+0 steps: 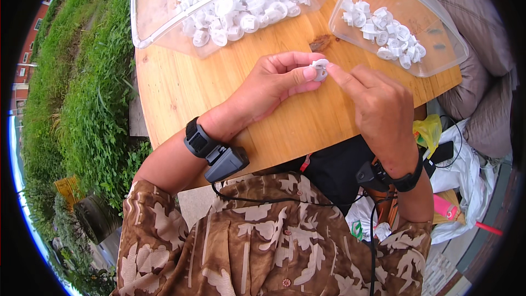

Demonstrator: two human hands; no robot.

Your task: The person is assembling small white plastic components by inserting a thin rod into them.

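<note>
Between the thumb and fingers of my left hand (pixel 279 79) is a small white plastic part (pixel 320 69), round with a raised piece on it. My right hand (pixel 378 96) comes in from the right with its index finger at the edge of that part; its other fingers are curled in, and whether they hold anything is hidden. Beyond my hands stands a large clear plastic bin (pixel 164 27) with a heap of similar white parts (pixel 235 5). A smaller clear tray (pixel 444 49) at the far right bears a lesser pile of white parts (pixel 383 32).
The wooden table (pixel 186 87) has a curved edge close to my body. Strapped to my wrists are black devices (pixel 227 161) with a cable. At right are a grey padded cover (pixel 471 22), white plastic bags (pixel 466 186) and a yellow bag (pixel 428 131). Grass grows at left.
</note>
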